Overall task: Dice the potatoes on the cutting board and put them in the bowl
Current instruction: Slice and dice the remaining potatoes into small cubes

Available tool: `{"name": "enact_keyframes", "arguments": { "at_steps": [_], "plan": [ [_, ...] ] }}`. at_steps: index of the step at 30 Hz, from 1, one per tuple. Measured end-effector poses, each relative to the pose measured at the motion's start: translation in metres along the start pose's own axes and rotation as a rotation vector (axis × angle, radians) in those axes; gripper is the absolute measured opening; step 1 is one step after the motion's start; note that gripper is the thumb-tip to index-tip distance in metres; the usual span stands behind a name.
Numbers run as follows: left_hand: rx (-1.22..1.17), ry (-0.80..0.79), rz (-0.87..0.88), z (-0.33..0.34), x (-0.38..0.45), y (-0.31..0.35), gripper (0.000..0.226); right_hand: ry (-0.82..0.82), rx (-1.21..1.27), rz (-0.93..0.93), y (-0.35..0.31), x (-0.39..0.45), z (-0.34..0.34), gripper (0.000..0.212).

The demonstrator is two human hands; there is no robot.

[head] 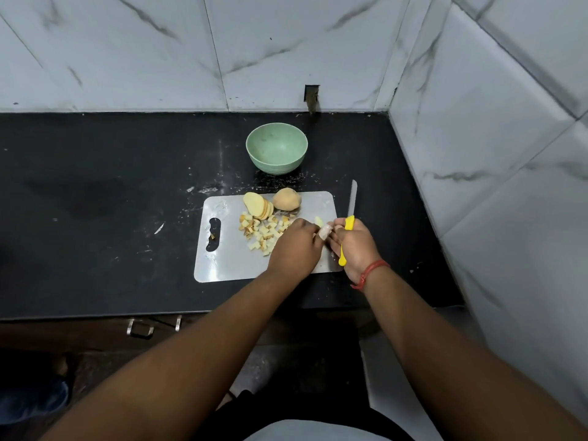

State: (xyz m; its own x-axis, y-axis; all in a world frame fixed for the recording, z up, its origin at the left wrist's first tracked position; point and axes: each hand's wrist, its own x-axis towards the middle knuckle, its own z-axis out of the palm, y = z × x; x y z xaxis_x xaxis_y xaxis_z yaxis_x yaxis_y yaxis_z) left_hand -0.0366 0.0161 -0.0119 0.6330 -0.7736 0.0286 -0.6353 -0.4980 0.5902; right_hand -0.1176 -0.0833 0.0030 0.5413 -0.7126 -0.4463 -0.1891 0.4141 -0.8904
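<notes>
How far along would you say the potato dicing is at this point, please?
Partly done. A pile of diced potato lies on the cutting board, none yet in the green bowl. In hand: the right hand holds the yellow-handled knife, and the left hand handles a small piece beside it. Left: the stack of slices, the uncut potato piece, and moving everything to the bowl.

1 bowl [276, 148], 1 knife [350, 214], 1 cutting board [229, 265]

I see both forearms bare, no sleeves. A red thread band [370, 273] circles my right wrist. Low down, a pale shirt [305, 432] shows.
</notes>
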Motion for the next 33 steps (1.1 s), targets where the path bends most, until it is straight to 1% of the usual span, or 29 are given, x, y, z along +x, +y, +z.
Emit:
{"name": "enact_keyframes", "arguments": {
  "at_steps": [2, 4, 6, 8, 11, 14, 15, 19, 21, 24, 27, 29, 33],
  "plan": [
    [0.08, 0.019, 0.151, 0.001, -0.004, -0.01, 0.037, -0.014, -0.139, -0.014, -0.004, 0.003, -0.001, 0.015],
    [0.249, 0.039, 0.313, 0.005, -0.008, -0.023, 0.04, -0.016, -0.209, -0.019, -0.005, 0.003, -0.001, 0.015],
    [0.376, 0.004, 0.397, 0.007, -0.014, -0.031, 0.048, -0.009, -0.25, -0.02, -0.004, 0.003, -0.001, 0.016],
    [0.446, -0.018, 0.413, 0.007, -0.018, -0.037, 0.055, -0.021, -0.269, -0.021, -0.004, -0.002, 0.0, 0.016],
    [0.511, -0.051, 0.414, 0.006, -0.023, -0.043, 0.054, -0.036, -0.312, -0.029, -0.006, -0.005, 0.002, 0.014],
    [0.563, -0.12, 0.435, 0.005, -0.024, -0.048, 0.064, 0.017, -0.419, -0.086, -0.001, 0.004, 0.0, 0.009],
    [0.586, -0.138, 0.444, 0.005, -0.024, -0.05, 0.066, 0.03, -0.452, -0.101, 0.002, 0.008, -0.002, 0.01],
    [0.69, -0.174, 0.419, 0.003, -0.023, -0.046, 0.073, 0.04, -0.556, -0.096, 0.001, -0.006, -0.004, 0.02],
    [0.697, -0.206, 0.381, 0.003, -0.018, -0.04, 0.07, 0.038, -0.58, -0.088, -0.003, -0.014, -0.003, 0.025],
    [0.674, -0.247, 0.345, 0.0, -0.011, -0.037, 0.069, -0.004, -0.609, -0.005, -0.015, -0.024, -0.001, 0.016],
    [0.611, -0.192, 0.42, 0.003, -0.011, -0.048, 0.07, -0.033, -0.824, 0.038, -0.02, -0.026, -0.001, 0.015],
    [0.579, -0.131, 0.451, 0.007, -0.013, -0.055, 0.07, -0.023, -0.967, -0.01, -0.018, -0.024, -0.001, 0.016],
    [0.552, -0.13, 0.452, 0.008, -0.009, -0.06, 0.071, -0.066, -1.163, -0.043, -0.016, -0.019, 0.002, 0.022]
  ]
}}
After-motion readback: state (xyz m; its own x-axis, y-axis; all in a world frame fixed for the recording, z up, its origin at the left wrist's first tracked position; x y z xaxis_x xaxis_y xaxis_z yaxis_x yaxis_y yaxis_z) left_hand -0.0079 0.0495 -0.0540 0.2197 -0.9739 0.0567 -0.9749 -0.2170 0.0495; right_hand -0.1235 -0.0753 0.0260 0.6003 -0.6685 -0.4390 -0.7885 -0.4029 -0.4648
